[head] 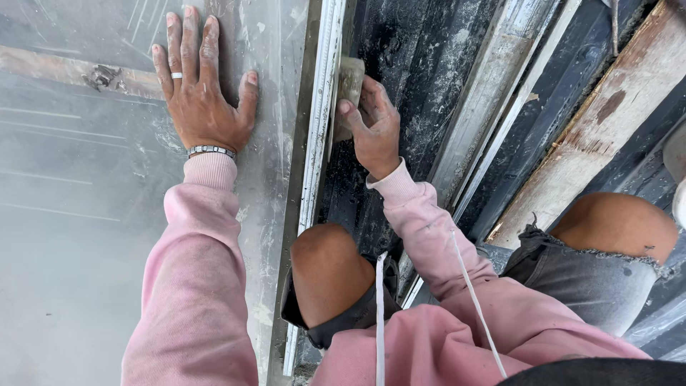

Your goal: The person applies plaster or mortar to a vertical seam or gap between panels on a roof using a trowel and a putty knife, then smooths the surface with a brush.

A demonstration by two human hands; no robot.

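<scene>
Rubbing well calls for the right hand, clenched on the sanding block, to stay flush against the slab's right edge while the flat, released left hand steadies it.

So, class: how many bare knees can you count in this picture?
2. One knee is at the lower centre, beside the edge of the grey slab. The other knee is at the right edge, above frayed grey shorts. None seems hidden.
</scene>
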